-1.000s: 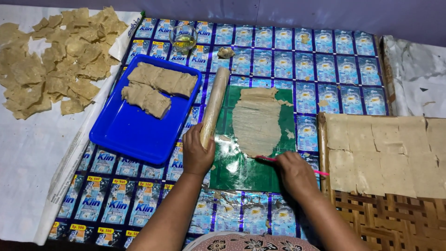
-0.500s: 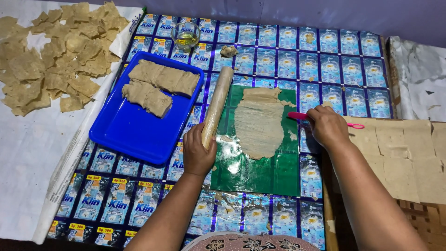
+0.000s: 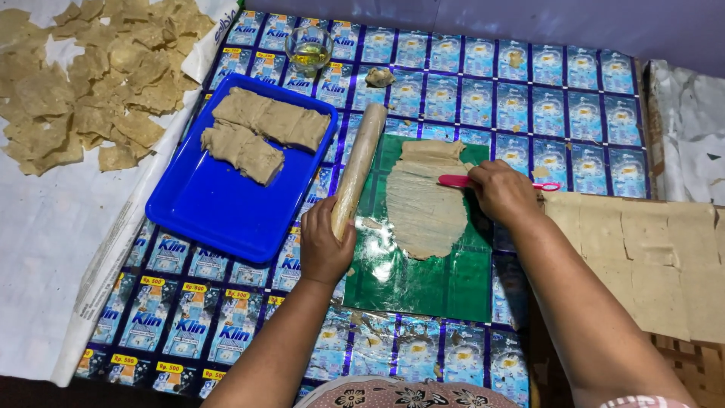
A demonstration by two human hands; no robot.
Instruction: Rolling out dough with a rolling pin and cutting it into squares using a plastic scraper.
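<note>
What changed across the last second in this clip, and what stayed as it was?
The right hand, holding the pink tool, moved from the near edge of the flattened dough sheet up to its far part. The left hand stayed gripping the rolling pin; the blue tray stayed put.

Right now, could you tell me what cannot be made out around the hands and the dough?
All in the head view:
- Pink tool: its middle is hidden inside the right hand, so its kind is unclear.
- Rolling pin: its near end is covered by the left hand.
- Small glass bowl: its yellowish contents are too small to identify.
- Cut sheets: cut off by the right edge.
</note>
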